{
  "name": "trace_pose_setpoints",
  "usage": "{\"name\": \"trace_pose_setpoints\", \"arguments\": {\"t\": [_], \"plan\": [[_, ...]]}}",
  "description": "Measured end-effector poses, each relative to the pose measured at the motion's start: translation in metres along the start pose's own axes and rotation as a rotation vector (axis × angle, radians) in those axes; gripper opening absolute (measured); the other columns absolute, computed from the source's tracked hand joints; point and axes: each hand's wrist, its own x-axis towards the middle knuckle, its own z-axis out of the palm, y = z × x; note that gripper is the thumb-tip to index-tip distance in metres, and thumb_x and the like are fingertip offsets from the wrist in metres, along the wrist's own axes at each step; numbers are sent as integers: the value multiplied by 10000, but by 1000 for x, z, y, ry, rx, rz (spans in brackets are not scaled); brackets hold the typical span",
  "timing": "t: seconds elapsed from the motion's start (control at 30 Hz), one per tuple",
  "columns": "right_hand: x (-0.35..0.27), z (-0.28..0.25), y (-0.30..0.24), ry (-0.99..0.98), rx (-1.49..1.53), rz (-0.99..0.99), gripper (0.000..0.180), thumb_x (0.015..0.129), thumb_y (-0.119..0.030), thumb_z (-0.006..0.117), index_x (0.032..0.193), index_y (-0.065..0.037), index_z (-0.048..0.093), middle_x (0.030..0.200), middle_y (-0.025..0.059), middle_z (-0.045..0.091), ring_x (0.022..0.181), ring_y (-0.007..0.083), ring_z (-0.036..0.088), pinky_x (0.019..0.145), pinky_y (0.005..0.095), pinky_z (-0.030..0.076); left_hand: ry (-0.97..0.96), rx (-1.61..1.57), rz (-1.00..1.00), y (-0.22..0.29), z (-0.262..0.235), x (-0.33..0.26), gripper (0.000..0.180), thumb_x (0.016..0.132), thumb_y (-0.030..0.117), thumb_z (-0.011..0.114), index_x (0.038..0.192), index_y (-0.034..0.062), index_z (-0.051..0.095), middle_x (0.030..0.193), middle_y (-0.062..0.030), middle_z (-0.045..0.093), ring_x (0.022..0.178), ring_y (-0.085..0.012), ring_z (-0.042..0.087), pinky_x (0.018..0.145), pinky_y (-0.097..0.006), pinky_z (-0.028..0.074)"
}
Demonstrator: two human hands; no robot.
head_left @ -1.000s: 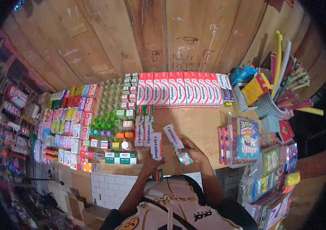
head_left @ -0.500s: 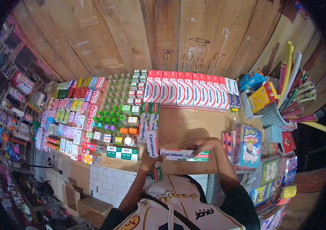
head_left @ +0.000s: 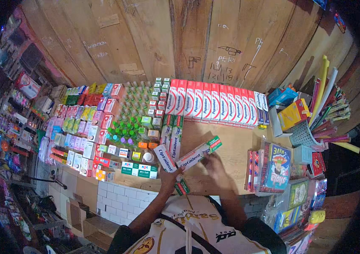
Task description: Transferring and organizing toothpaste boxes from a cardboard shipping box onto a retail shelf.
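My left hand point(head_left: 171, 178) is closed around the lower ends of two toothpaste boxes, white and green with dark lettering. One toothpaste box point(head_left: 166, 159) leans up to the left, its green end poking out below the hand. The other toothpaste box point(head_left: 193, 156) slants up to the right, with a green far end. Just under that second box is my right hand point(head_left: 219, 172), its fingers smeared by motion; whether they touch the box is unclear. Directly beyond, matching toothpaste boxes point(head_left: 175, 137) lie side by side on the wooden counter point(head_left: 230, 142).
Red-and-white toothpaste boxes point(head_left: 213, 101) line the back by the plank wall. To the left stand small green-capped bottles point(head_left: 123, 127), battery boxes point(head_left: 139, 169) and soap packs. Wrapped books point(head_left: 276, 167) and a grey basket point(head_left: 302, 134) occupy the right.
The right-hand toothpaste box has swung from level to slanting up and away. My right hand has dropped back from it toward me. The left box tilts further left.
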Motion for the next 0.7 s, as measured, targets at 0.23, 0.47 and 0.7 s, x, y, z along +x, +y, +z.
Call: {"name": "trace_pose_setpoints", "arguments": {"t": [0.23, 0.47, 0.7], "plan": [[20, 23, 2, 262, -48, 78, 243, 874, -178, 634, 1082, -105, 534, 955, 42, 620, 824, 165, 616, 728, 311, 512, -109, 182, 45, -11, -18, 2, 627, 665, 79, 771, 1173, 12, 409, 1080, -146, 568, 873, -245, 624, 751, -311, 524], [85, -1, 6, 196, -622, 34, 240, 873, -195, 649, 1042, -53, 556, 873, 43, 633, 731, 131, 601, 657, 293, 517, -385, 853, 55, 24, -3, -17, 663, 664, 155, 760, 1221, 4, 435, 1163, -194, 531, 1093, -322, 541, 897, -407, 465], [127, -2, 30, 404, -1137, 28, 306, 784, -242, 744, 924, -28, 576, 786, 70, 627, 678, 142, 597, 584, 281, 490, -751, 1020, 508, -19, -14, -6, 701, 609, 198, 778, 1176, -52, 450, 1295, -279, 423, 1219, -419, 415, 1008, -453, 375]]}}
